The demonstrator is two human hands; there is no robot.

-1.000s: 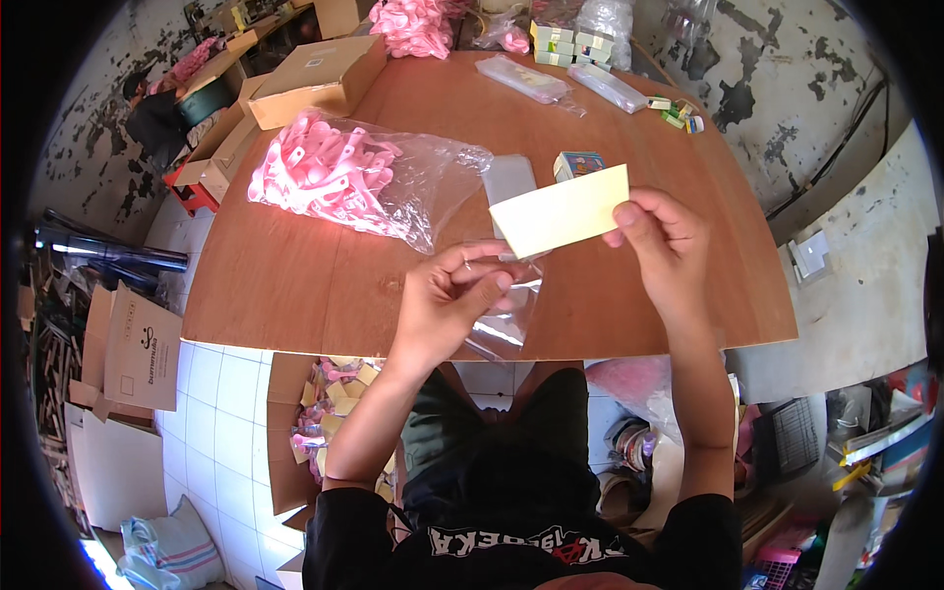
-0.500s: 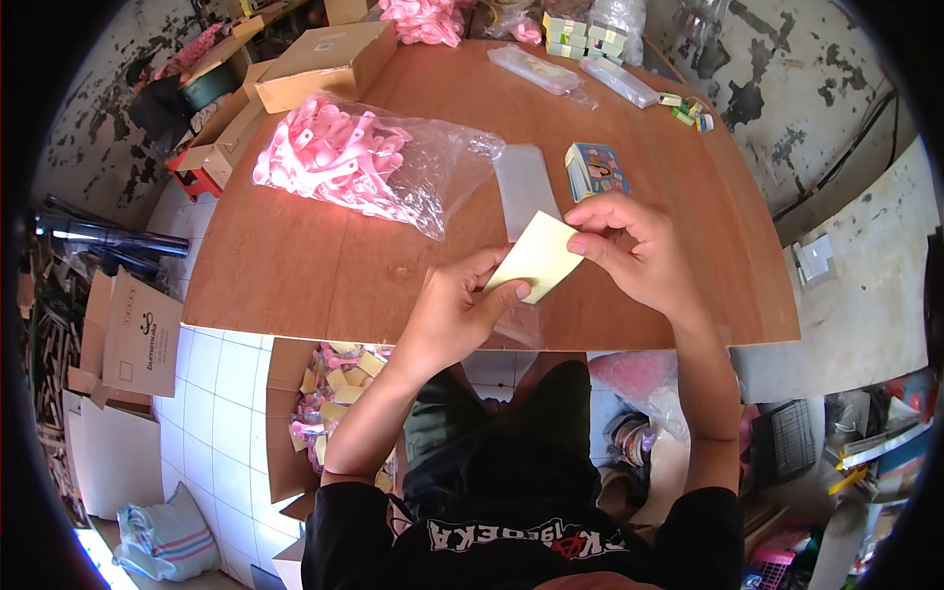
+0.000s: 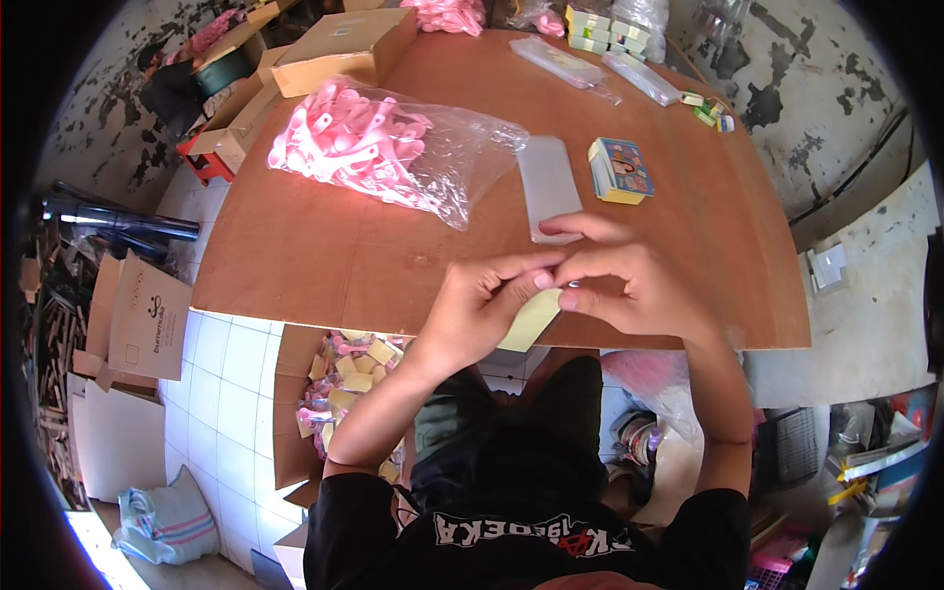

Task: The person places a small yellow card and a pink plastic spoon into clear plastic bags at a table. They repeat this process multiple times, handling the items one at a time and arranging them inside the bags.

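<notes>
Pinching a pale yellow card (image 3: 532, 324), the left hand (image 3: 472, 307) holds it over the near edge of the table (image 3: 285, 251); the right hand (image 3: 629, 285), curled at its upper end, probably steadies it, its grip unclear. A printed card stack (image 3: 622, 172) sits within reach.

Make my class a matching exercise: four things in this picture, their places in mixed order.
1. pale-yellow flat paper card
2. clear plastic bag of pink plastic pieces
3. small rectangular blue-topped card stack
4. white sack with coloured stripes

A. brown wooden tabletop, right side
B. picture's lower left
C. held in the left hand
D. tabletop, left side

Pairs: 1-C, 2-D, 3-A, 4-B
</notes>
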